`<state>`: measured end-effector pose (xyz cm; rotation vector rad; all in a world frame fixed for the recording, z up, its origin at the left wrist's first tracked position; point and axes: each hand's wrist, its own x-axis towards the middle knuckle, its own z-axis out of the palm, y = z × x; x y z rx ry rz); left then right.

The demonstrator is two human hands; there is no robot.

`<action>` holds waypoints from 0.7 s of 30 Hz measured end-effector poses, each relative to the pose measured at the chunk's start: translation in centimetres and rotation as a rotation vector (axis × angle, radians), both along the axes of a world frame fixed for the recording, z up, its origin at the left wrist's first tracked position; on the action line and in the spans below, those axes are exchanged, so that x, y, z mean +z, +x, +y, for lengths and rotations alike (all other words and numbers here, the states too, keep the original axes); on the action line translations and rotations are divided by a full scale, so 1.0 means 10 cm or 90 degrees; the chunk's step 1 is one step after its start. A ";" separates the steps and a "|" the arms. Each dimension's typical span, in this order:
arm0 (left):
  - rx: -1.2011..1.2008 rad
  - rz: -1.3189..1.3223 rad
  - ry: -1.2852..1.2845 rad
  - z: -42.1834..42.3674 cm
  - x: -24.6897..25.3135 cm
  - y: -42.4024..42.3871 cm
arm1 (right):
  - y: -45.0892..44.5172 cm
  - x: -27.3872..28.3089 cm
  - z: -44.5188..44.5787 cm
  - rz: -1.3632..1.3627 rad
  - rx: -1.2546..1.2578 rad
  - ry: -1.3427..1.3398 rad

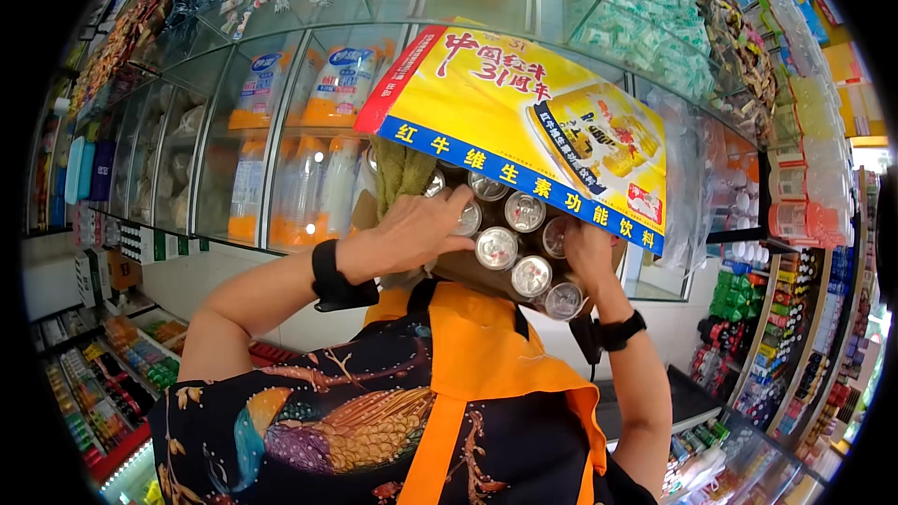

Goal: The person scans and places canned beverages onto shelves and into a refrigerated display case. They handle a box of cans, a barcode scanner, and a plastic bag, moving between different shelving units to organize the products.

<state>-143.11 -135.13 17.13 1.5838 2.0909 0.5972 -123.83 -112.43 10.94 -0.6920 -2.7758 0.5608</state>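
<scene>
Rows of silver-topped drink cans (497, 247) stand packed in a brown cardboard box (466, 272) held close against the orange apron (484, 358). My left hand (414, 228) lies over the left side of the box, thumb and forefinger spread around the top of one can (466, 218). A green towel (403, 172) hangs just beyond that hand. At the box's right side is my right hand (589, 252), against the cans, with its fingertips hidden. Above both hands tilts a yellow printed Red Bull cardboard panel (491, 105), which covers the far cans.
Glass display cases (280, 154) stand right behind the box, with orange-and-white bottles (337, 84) inside. Green-wrapped packets (652, 21) fill a glass bin at upper right. Clear plastic jars (800, 182) are stacked at right. Drink shelves (786, 308) line the lower right.
</scene>
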 end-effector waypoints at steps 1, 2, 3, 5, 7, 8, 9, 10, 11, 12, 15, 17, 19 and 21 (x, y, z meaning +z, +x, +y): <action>-0.031 0.013 0.015 -0.01 -0.02 -0.01 | 0.19 -0.49 0.19 -0.041 0.055 0.133; -0.045 0.012 -0.035 0.01 0.05 0.00 | 0.27 -0.86 0.38 -0.178 0.157 0.188; -0.065 0.002 -0.018 0.02 0.04 0.00 | 0.28 -1.08 0.50 -0.318 0.261 0.236; -0.069 -0.026 0.005 -0.08 -0.01 0.00 | 0.09 -0.62 0.42 -0.280 0.298 0.219; -0.103 0.000 -0.024 -0.15 -0.03 0.02 | 0.00 -0.33 0.35 -0.273 0.338 0.368; -0.126 0.015 -0.035 -0.16 -0.05 0.04 | -0.01 -0.31 0.32 -0.274 0.356 0.523; -0.132 0.001 -0.009 -0.15 -0.09 0.03 | -0.03 -0.23 0.27 -0.322 0.358 0.603; -0.133 -0.012 0.015 -0.14 -0.13 -0.01 | -0.06 -0.16 0.21 -0.365 0.365 0.684; -0.133 -0.024 0.039 -0.14 -0.15 -0.03 | -0.07 -0.09 0.15 -0.408 0.375 0.763; -0.141 -0.044 0.068 -0.16 -0.14 -0.04 | -0.13 0.13 0.02 -0.420 0.342 0.705; -0.171 -0.085 0.132 -0.21 -0.04 -0.09 | -0.23 0.35 -0.09 -0.148 0.111 0.095; -0.186 -0.106 0.124 -0.24 0.42 -0.12 | -0.39 0.75 -0.18 0.128 0.119 -0.093; -0.238 -0.085 0.127 -0.32 0.78 -0.11 | -0.31 1.21 -0.37 -0.029 -0.014 -0.277; -0.322 -0.047 0.113 -0.40 1.04 -0.08 | -0.16 1.44 -0.51 -0.058 -0.050 -0.319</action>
